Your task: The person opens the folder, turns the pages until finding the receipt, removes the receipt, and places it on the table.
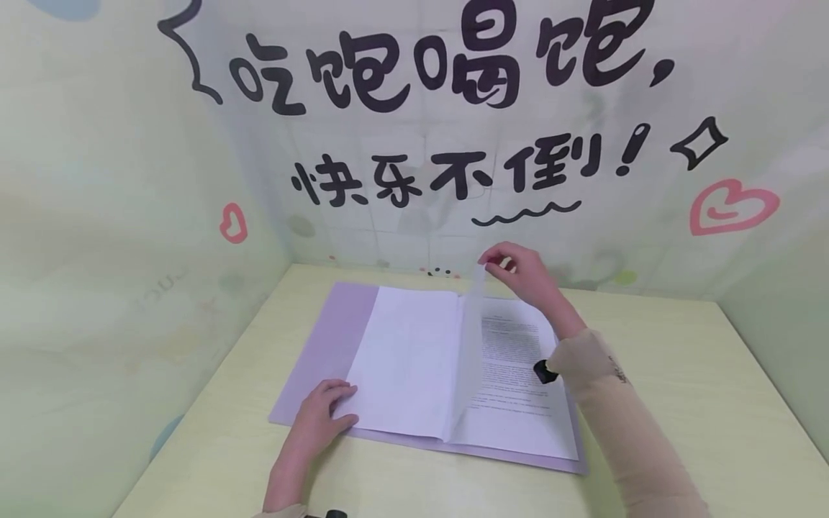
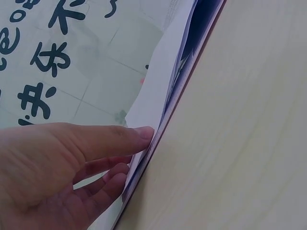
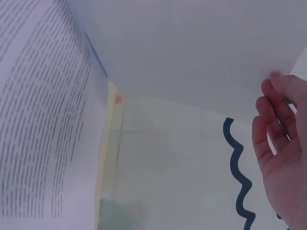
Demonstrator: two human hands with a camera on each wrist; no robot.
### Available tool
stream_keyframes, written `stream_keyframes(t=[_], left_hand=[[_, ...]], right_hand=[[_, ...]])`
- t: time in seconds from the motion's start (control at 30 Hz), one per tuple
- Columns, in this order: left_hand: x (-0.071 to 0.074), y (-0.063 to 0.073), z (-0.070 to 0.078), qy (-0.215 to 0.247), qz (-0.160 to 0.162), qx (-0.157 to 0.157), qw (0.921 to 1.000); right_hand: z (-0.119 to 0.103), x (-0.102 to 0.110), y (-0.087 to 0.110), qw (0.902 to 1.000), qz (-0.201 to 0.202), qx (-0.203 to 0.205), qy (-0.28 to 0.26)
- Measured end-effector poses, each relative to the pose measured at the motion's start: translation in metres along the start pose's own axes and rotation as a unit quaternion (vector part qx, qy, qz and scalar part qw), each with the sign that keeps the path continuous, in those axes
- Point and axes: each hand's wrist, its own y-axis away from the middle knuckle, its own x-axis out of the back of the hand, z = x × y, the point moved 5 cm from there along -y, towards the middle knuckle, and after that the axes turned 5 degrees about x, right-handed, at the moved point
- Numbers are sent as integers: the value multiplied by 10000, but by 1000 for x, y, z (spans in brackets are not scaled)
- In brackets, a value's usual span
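Note:
A purple folder (image 1: 327, 352) lies spread on the table, with a blank white page (image 1: 408, 360) on its left side and a printed sheet (image 1: 512, 374) on its right. Between them a thin, whitish page (image 1: 475, 338) stands nearly upright from the fold. My right hand (image 1: 524, 273) pinches that page at its top corner between thumb and forefinger; the right wrist view shows the raised page (image 3: 182, 52) beside the hand (image 3: 283, 139). My left hand (image 1: 317, 421) rests at the folder's lower left, its straight thumb (image 2: 117, 139) along the page edge.
The pale wooden table (image 1: 673, 374) meets a printed wall covering (image 1: 414, 244) at the back, with large black characters and pink hearts. Covered side walls stand at left and right. A small black device (image 1: 545, 371) sits at the right cuff, over the printed sheet.

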Motion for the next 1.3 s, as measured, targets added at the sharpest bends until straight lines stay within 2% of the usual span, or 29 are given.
stream_keyframes(t=[0.33,0.83,0.93,1.07,1.3], left_hand=[[-2,-1,0,-120,70,-72,9999],[-3,-1,3,-330,128,-2,9994],[-2,0,2,-297,148,-53,9994],[-2,2,1,-227,134,-107,9996],[-2,1,-6,-133,148,17,9998]], right_hand=[[-19,-35,-21,9970,526,327,-472],[-29,-86,-31,9884,734,184,-1314],[-29,-99,-31,9863,654,69,-1514],[-30,-120,-30,9857,305,7,-1657],[-25,-161,-28,9898,-407,154,-1356]])
